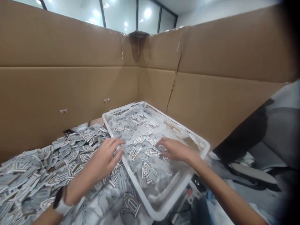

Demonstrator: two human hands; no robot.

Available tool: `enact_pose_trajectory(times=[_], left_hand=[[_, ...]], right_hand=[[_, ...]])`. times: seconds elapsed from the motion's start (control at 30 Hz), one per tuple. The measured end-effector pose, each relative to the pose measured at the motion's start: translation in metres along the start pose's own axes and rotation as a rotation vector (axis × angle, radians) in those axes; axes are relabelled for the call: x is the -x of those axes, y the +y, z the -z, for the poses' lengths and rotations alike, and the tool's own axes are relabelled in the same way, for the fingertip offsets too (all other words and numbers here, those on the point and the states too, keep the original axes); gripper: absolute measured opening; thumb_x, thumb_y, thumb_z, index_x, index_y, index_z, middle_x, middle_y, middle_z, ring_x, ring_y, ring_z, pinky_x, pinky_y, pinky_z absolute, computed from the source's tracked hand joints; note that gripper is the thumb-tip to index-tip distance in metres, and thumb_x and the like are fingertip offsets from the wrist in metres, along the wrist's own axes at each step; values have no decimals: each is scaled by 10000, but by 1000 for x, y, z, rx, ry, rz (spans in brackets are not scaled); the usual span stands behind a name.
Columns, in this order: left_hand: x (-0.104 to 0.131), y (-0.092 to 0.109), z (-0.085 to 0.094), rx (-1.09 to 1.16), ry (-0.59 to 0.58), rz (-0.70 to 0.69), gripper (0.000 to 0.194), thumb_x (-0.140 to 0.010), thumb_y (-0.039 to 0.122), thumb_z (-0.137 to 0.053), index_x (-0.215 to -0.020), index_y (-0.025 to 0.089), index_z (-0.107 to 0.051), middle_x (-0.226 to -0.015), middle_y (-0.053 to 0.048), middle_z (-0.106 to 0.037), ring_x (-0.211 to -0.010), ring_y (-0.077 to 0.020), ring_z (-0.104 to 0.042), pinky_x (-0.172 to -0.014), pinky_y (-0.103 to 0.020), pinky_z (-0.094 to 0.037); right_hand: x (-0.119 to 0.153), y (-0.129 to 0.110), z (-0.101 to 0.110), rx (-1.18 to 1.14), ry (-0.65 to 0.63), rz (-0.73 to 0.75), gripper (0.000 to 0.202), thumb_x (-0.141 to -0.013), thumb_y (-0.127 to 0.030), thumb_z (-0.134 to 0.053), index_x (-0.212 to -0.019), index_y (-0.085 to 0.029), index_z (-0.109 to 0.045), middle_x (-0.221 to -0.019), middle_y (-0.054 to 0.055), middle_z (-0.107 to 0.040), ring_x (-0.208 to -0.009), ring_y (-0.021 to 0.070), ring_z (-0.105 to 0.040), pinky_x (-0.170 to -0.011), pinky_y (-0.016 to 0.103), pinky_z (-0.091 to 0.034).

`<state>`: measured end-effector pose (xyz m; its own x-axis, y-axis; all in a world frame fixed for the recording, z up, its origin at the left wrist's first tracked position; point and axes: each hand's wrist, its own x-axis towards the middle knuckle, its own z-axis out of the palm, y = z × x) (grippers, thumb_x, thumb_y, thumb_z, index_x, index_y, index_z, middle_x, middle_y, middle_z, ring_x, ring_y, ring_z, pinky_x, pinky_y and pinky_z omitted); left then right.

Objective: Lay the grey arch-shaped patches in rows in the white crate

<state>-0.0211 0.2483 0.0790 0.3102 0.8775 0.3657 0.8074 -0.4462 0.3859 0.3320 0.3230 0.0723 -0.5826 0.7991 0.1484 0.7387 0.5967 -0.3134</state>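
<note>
My left hand (106, 156), with a watch (61, 200) on its wrist, is at the near-left rim of a white plastic basket (133, 181). Its fingers and thumb point across the rim with a gap between them; I see nothing held. Inside the basket, my right hand (173, 149) hovers low over the pieces, its fingers curved and apart. Under and beside its fingertips are small flat arch-shaped pieces (152, 152) with white and brown outlines, several in clear plastic bags (150, 173). Whether the right fingertips touch one is unclear.
A large heap of similar bagged pieces (65, 159) covers the surface left of the basket. Tall cardboard walls (70, 90) meet in a corner behind it. To the right are a grey chair (255, 175) and a dark cloth-like shape (243, 131).
</note>
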Motion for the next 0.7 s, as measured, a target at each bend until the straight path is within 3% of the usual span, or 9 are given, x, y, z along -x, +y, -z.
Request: enact_pose_trajectory(times=[0.1,0.17,0.23,0.33,0.47,0.57,0.7], left_hand=[[-31,25,-26,-26,-222,-58,351,-1102,342,-384,-1256,222,-675,-1268,-101,-717,-1241,-289,-630,-1089,-467,-498],[-49,29,-46,-130,-373,-62,324,-1068,254,-410,-1208,192,-695,-1185,-119,-743,-1178,-303,-674,-1035,-466,-520],[-62,26,-64,-178,-442,-59,265,-1014,208,-484,-1145,158,-709,-1132,-149,-754,-1129,-325,-702,-980,-455,-535],[-72,18,-86,-192,-452,-50,225,-962,174,-531,-1098,121,-702,-1124,-195,-750,-1099,-352,-712,-936,-451,-537],[-70,4,-102,-189,-473,-54,209,-972,183,-511,-1085,148,-683,-1120,-173,-755,-1073,-331,-716,-916,-426,-533],[-67,-4,-108,-173,-499,-58,187,-951,195,-550,-1088,179,-676,-1143,-145,-755,-1096,-304,-708,-931,-392,-523],[-67,-9,-113,-154,-518,-37,222,-911,147,-555,-1096,193,-670,-1148,-138,-751,-1109,-292,-698,-939,-376,-510]], right_hand=[[-15,7,-7,-1,-175,-16,462,-822,-131,-859,-1260,-248,-767,-1252,79,-768,-1098,261,-729,-914,316,-562],[-19,10,-7,16,-246,-43,407,-873,-192,-847,-1268,-232,-758,-1257,94,-765,-1115,274,-723,-932,329,-555],[-21,13,-5,7,-293,-81,377,-888,-229,-846,-1254,-222,-760,-1207,92,-777,-1078,272,-727,-910,328,-551],[-20,19,-2,-62,-304,-90,392,-893,-243,-835,-1273,-212,-749,-1158,81,-785,-1013,251,-731,-870,317,-546],[-25,31,6,-86,-250,-87,375,-925,-236,-781,-1295,-201,-731,-1146,77,-784,-962,210,-735,-838,290,-546],[-45,40,13,24,-198,-119,388,-956,-266,-745,-1330,-170,-708,-1154,104,-779,-980,213,-733,-859,292,-540],[-83,54,10,154,-175,-155,403,-929,-193,-728,-1330,-160,-715,-1272,149,-742,-1131,268,-698,-927,312,-498]])
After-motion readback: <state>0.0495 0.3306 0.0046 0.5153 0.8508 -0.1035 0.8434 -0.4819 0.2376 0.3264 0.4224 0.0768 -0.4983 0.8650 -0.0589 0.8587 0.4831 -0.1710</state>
